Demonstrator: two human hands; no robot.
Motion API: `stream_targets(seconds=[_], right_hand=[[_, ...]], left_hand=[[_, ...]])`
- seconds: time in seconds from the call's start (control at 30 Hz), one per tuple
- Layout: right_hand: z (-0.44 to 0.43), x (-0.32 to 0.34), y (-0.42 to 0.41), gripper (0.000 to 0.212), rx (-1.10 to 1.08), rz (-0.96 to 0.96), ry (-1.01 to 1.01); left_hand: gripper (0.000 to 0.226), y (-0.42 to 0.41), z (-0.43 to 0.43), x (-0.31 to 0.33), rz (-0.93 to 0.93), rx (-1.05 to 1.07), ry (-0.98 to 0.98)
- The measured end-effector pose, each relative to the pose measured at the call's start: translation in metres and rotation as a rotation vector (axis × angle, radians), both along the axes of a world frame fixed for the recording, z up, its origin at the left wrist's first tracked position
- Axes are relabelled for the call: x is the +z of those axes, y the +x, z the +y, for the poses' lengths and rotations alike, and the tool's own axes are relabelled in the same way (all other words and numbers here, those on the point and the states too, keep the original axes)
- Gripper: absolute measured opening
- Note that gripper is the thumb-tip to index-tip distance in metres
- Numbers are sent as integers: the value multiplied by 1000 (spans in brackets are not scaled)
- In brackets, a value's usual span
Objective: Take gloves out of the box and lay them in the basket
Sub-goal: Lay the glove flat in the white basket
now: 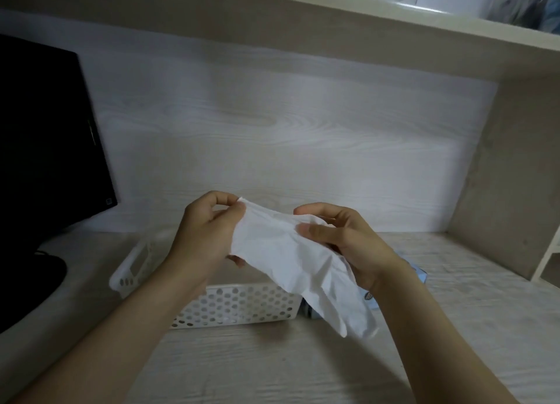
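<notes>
From the head camera, both hands are raised over the desk (272, 370) with a single white glove (281, 252) stretched between them, clear of the surface. The left hand (206, 231) pinches the glove's upper edge between thumb and forefinger, and another fingertip shows under the lower edge. The right hand (342, 243) grips the other side, with its thumb pressed flat on top and its curled fingers behind. The rest of the glove hangs limp and crumpled below the right wrist. Holding it at two sides like this seems meant to pull the thin material open and flat, so it can be laid down rather than dropped in a wad. The white perforated basket (242, 306) stands directly under the left forearm and the glove, close enough for a short lowering move. The box (421, 275) shows only as bits of pale blue beside the basket, mostly hidden by the right hand and the hanging glove. Whether the basket already holds gloves cannot be told, since the arms cover its inside. A dark monitor (45, 131) stands at the left, well apart, and a shelf (394, 21) runs overhead.
</notes>
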State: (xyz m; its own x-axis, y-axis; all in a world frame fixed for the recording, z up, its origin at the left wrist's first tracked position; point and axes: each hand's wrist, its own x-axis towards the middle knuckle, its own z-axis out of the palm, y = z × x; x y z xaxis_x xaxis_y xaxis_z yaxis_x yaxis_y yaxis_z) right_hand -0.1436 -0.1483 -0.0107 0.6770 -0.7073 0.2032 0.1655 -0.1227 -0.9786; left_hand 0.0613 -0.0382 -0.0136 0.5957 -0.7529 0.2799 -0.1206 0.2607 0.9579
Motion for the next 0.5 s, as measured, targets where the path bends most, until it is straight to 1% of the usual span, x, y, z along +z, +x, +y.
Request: stream_targets(seconds=[0.1,0.13,0.17,0.23,0.3,0.4,0.5], right_hand=[[2,0,3,18,0,11,22],[3,-1,4,17,-27,36,-3],[3,-2,6,14,-83,71,-62],[3,-6,12,4,-246,149,-243],[0,-10,20,7,-396,204,-427],[-6,-14,36,8,-526,295,-682],[-16,-15,56,9,-605,425,-841]], left_hand=[[11,8,5,3,-24,-52,105],[12,11,7,3,-39,-52,144],[11,15,8,4,-62,-41,181],[9,22,9,4,-131,-3,257],[7,27,11,3,-241,36,323],[9,36,13,0,-400,81,364],[11,46,14,-2,-454,87,397]])
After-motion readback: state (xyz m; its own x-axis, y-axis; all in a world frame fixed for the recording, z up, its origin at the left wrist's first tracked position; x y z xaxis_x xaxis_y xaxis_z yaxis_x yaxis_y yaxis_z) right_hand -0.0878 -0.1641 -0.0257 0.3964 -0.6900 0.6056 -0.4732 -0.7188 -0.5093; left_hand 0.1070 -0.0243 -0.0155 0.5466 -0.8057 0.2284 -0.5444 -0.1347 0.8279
